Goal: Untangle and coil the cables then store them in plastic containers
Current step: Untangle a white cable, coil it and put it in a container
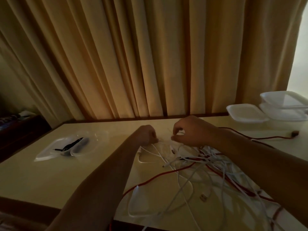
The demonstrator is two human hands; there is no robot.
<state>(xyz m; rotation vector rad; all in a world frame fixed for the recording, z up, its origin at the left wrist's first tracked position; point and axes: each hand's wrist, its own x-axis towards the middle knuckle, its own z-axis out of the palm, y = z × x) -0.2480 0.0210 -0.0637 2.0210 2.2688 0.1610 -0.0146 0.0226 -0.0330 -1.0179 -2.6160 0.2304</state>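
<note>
A tan curtain hangs in folds across the whole upper half of the frame. Pale daylight shows past its edge at the far right. Below it a cream surface fills the lower half, and the scene is dim.

Both bare forearms reach in from the bottom edge. The left one rises from the lower left toward the centre. The right one comes in from the right edge, crossing over the cables. These lie as a loose tangle of white and red strands spread over the surface from centre to lower right. One red cable runs out of the heap toward the bottom edge, and another trails to a plug at the right edge.

At the upper right, clear containers stand stacked on the surface, with a white tray touching them on the left. At mid left lies an open container holding a black cable.

The hands meet just above centre, near each other but apart. The left hand is curled into a fist, knuckles up, its grip closed on a white cable at the thumb side. The right hand arches palm down with bent fingers. Its fingertips are pinched on the same thin white strand at the far edge of the tangle.
</note>
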